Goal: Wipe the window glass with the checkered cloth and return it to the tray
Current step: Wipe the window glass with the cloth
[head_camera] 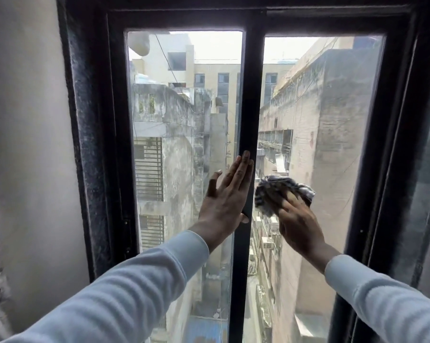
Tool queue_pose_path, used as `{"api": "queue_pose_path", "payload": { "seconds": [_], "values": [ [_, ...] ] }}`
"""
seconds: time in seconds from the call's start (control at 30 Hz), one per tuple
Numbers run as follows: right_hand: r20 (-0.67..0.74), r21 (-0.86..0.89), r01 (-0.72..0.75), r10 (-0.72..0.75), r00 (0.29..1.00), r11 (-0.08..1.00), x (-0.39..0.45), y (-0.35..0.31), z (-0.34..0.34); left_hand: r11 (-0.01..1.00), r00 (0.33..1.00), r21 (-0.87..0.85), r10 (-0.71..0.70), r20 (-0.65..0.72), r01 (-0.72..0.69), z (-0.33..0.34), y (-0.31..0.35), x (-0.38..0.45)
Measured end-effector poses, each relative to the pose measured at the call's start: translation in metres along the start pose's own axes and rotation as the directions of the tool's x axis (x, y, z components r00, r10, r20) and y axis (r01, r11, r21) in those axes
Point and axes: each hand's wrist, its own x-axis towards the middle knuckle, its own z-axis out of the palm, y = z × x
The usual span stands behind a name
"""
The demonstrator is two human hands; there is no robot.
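Observation:
A tall window with a black frame fills the view, split by a black centre bar [248, 95] into a left pane [184, 120] and a right pane [320, 120]. My right hand [299, 219] presses a crumpled blue-and-white checkered cloth [280, 191] flat against the right pane, close to the centre bar. My left hand [227, 196] lies flat with fingers stretched out, on the left pane and the edge of the centre bar, holding nothing. The tray is not in view.
A pale wall [28, 144] stands to the left of the black window frame [92, 144]. The frame's right side [392, 144] is thick and dark. Buildings and a narrow alley show through the glass.

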Motion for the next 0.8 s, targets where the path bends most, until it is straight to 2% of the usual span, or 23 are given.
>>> {"api": "queue_pose_path", "payload": {
  "seconds": [0.03, 0.07, 0.13, 0.17, 0.2, 0.23, 0.27, 0.3, 0.33, 0.37, 0.4, 0.43, 0.47, 0.5, 0.53, 0.57, 0.6, 0.63, 0.67, 0.7, 0.77, 0.8],
  "values": [
    [-0.001, -0.001, 0.050, -0.050, 0.999, 0.999, 0.006, 0.017, 0.000, 1.000, 1.000, 0.005, 0.001, -0.001, -0.001, -0.001, 0.000, 0.001],
    [-0.017, -0.005, -0.024, 0.024, 1.000, 1.000, 0.014, 0.025, -0.007, 1.000, 1.000, 0.007, 0.005, 0.005, -0.005, -0.002, 0.002, 0.001],
    [-0.034, 0.029, -0.273, 0.274, 0.961, 0.961, 0.015, 0.006, -0.013, 1.000, 1.000, 0.003, -0.003, 0.017, 0.003, -0.003, 0.003, 0.000],
    [-0.016, 0.024, -0.298, 0.298, 0.954, 0.954, 0.008, -0.011, -0.009, 1.000, 1.000, -0.002, -0.010, 0.020, 0.010, -0.003, 0.004, -0.001],
    [0.056, 0.002, -0.193, 0.193, 0.980, 0.981, -0.004, -0.024, -0.002, 1.000, 1.000, -0.006, -0.018, 0.023, 0.018, -0.003, 0.004, -0.001],
    [0.099, -0.044, 0.026, -0.022, 0.995, 0.999, -0.013, -0.027, 0.001, 1.000, 1.000, -0.006, -0.021, 0.022, 0.021, -0.003, 0.004, 0.000],
    [0.121, -0.072, 0.174, -0.164, 0.979, 0.982, -0.010, -0.016, -0.001, 1.000, 1.000, 0.000, -0.018, 0.016, 0.018, -0.002, 0.004, 0.000],
    [0.090, -0.076, 0.193, -0.186, 0.978, 0.978, -0.004, 0.004, 0.002, 1.000, 1.000, 0.006, -0.011, 0.010, 0.011, -0.001, 0.004, 0.000],
    [0.045, -0.088, 0.065, -0.061, 0.997, 0.994, 0.002, 0.017, 0.000, 1.000, 1.000, 0.006, -0.007, 0.012, 0.007, -0.001, 0.004, 0.000],
    [0.062, -0.075, -0.186, 0.191, 0.980, 0.980, 0.008, 0.023, -0.003, 1.000, 1.000, 0.002, -0.007, 0.016, 0.007, 0.000, 0.004, -0.001],
    [0.097, -0.046, -0.446, 0.448, 0.889, 0.894, 0.008, 0.013, -0.006, 1.000, 1.000, 0.003, -0.013, 0.016, 0.013, 0.001, 0.003, -0.002],
    [0.110, -0.039, -0.614, 0.614, 0.781, 0.788, -0.002, -0.004, 0.004, 1.000, 1.000, 0.005, -0.017, 0.012, 0.017, 0.001, 0.003, -0.002],
    [0.100, -0.014, -0.680, 0.678, 0.729, 0.733, -0.014, -0.029, 0.013, 1.000, 1.000, 0.006, -0.019, 0.010, 0.019, 0.000, 0.002, -0.001],
    [0.053, 0.001, -0.643, 0.642, 0.765, 0.766, -0.029, -0.050, 0.023, 1.000, 1.000, 0.002, -0.014, 0.014, 0.014, 0.000, 0.002, -0.001],
    [0.051, 0.012, -0.524, 0.523, 0.851, 0.852, -0.041, -0.061, 0.029, 1.000, 1.000, -0.009, -0.008, 0.021, 0.009, -0.001, 0.002, -0.002],
    [0.069, -0.001, -0.338, 0.338, 0.939, 0.941, -0.042, -0.055, 0.030, 1.000, 1.000, -0.018, -0.008, 0.024, 0.008, -0.002, 0.003, -0.002],
    [0.040, -0.013, -0.178, 0.179, 0.983, 0.984, -0.030, -0.041, 0.026, 0.999, 1.000, -0.031, -0.008, 0.028, 0.009, -0.004, 0.003, -0.002],
    [0.014, -0.025, -0.095, 0.095, 0.995, 0.995, -0.011, -0.022, 0.020, 0.998, 0.999, -0.055, -0.010, 0.035, 0.012, -0.006, 0.005, -0.002],
    [0.008, -0.019, -0.117, 0.118, 0.993, 0.993, 0.011, -0.007, 0.008, 0.996, 0.999, -0.087, -0.008, 0.043, 0.012, -0.008, 0.006, -0.004],
    [-0.012, 0.007, -0.210, 0.210, 0.978, 0.978, 0.032, 0.005, -0.004, 0.993, 0.999, -0.118, -0.004, 0.049, 0.010, -0.009, 0.008, -0.006],
    [-0.080, 0.093, -0.442, 0.449, 0.890, 0.892, 0.053, 0.008, -0.027, 0.981, 0.996, -0.193, 0.004, 0.084, 0.012, -0.009, 0.011, -0.019],
    [-0.059, 0.147, -0.523, 0.535, 0.843, 0.840, 0.052, -0.001, -0.031, 0.965, 0.992, -0.261, 0.003, 0.126, 0.030, -0.008, 0.014, -0.029]
  ]
}}
